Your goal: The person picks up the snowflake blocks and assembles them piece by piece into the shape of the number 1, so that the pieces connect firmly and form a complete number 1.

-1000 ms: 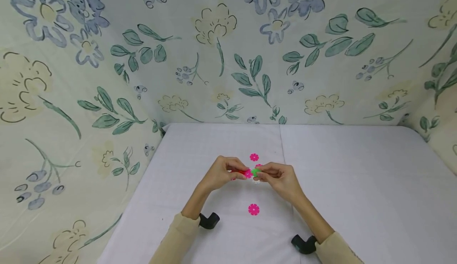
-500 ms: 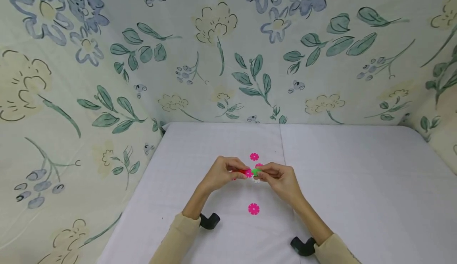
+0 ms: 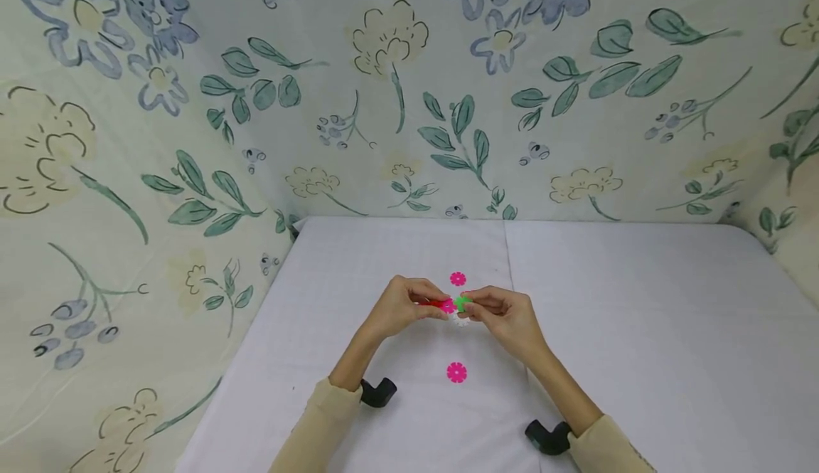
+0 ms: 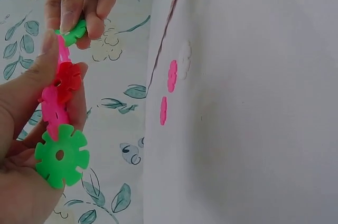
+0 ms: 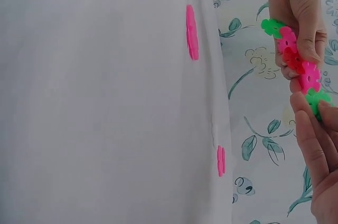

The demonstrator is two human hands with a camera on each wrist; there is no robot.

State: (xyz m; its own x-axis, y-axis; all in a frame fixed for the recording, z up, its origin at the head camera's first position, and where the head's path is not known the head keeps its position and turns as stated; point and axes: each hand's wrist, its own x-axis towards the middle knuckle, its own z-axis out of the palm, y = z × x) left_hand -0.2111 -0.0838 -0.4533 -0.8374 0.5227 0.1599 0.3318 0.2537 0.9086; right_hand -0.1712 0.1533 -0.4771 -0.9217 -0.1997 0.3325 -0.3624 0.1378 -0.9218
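Note:
My left hand (image 3: 398, 308) grips a short chain of interlocking notched plastic discs. In the left wrist view it runs from a green disc (image 4: 75, 165) through a pink disc (image 4: 52, 109) and a red disc (image 4: 67, 89) to another pink one, partly covered by the thumb. At the far end my right hand (image 3: 510, 319) pinches a second green disc (image 5: 316, 100) between thumb and fingers. This disc touches the end pink disc (image 5: 311, 71); whether their notches are fully locked, I cannot tell. Both hands are held above the white-covered table.
On the white cloth (image 3: 640, 331) lie a pink disc (image 3: 451, 373) nearer me and another pink disc (image 3: 453, 279) beyond the hands. A white disc (image 3: 461, 323) sits under the hands. Floral fabric (image 3: 384, 103) hangs behind and at the sides. Black wrist mounts (image 3: 381, 393) show below each forearm.
Both hands keep their hold on the chain. The right hand's green disc has tilted slightly and shows more of its face. The head view has shifted a little.

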